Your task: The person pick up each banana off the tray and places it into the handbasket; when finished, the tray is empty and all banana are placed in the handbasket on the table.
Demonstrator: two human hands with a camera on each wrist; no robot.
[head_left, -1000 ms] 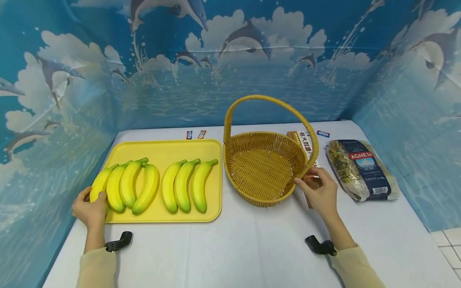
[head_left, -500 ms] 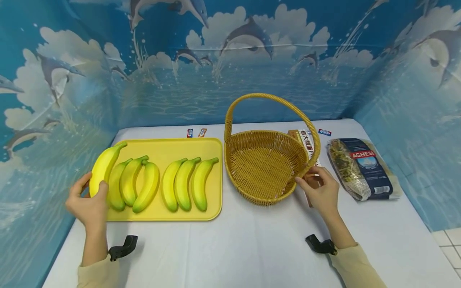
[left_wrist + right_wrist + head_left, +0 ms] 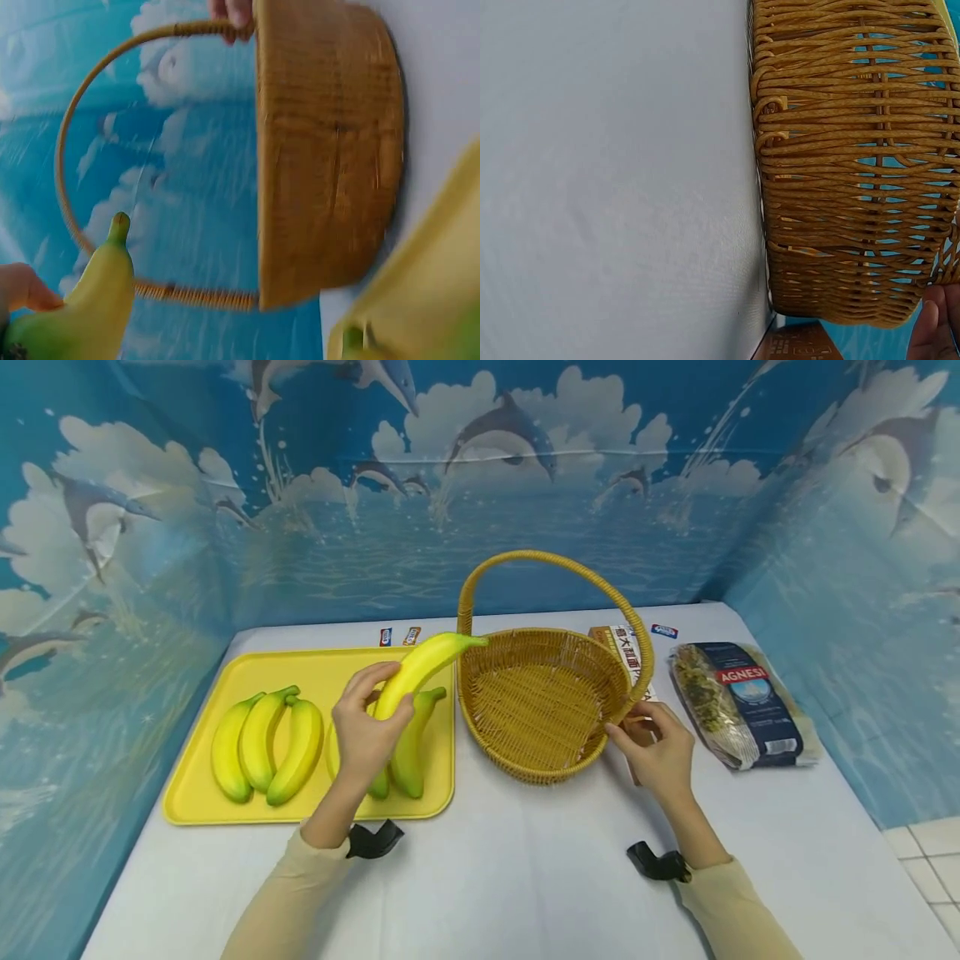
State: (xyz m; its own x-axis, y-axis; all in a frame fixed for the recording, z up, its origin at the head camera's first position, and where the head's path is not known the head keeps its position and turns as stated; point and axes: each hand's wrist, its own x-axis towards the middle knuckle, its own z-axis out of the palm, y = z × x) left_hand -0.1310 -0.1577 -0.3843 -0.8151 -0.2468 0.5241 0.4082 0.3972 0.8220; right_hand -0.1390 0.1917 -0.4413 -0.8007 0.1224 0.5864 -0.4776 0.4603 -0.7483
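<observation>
In the head view my left hand (image 3: 370, 727) grips a yellow banana (image 3: 420, 668) with a green tip, raised above the right part of the yellow tray (image 3: 183, 785). The banana's stem end reaches the left rim of the wicker basket (image 3: 543, 710). That basket has a tall arched handle and nothing inside. My right hand (image 3: 658, 750) pinches the basket's right rim near the handle's base. On the tray lie several more bananas (image 3: 258, 739); those on the right are partly hidden behind my left hand. The left wrist view shows the held banana (image 3: 101, 300) beside the basket (image 3: 330, 150).
A pasta bag (image 3: 742, 702) lies to the right of the basket. Behind the basket's right side a pasta box (image 3: 624, 647) is partly covered. Small wrappers (image 3: 412, 636) lie near the table's back edge. Dolphin-printed cloth (image 3: 480, 527) encloses the table (image 3: 480, 893).
My left hand took the leftmost banana, lifted it off the tray and carried it right, toward the basket. My right hand stays on the basket rim.
</observation>
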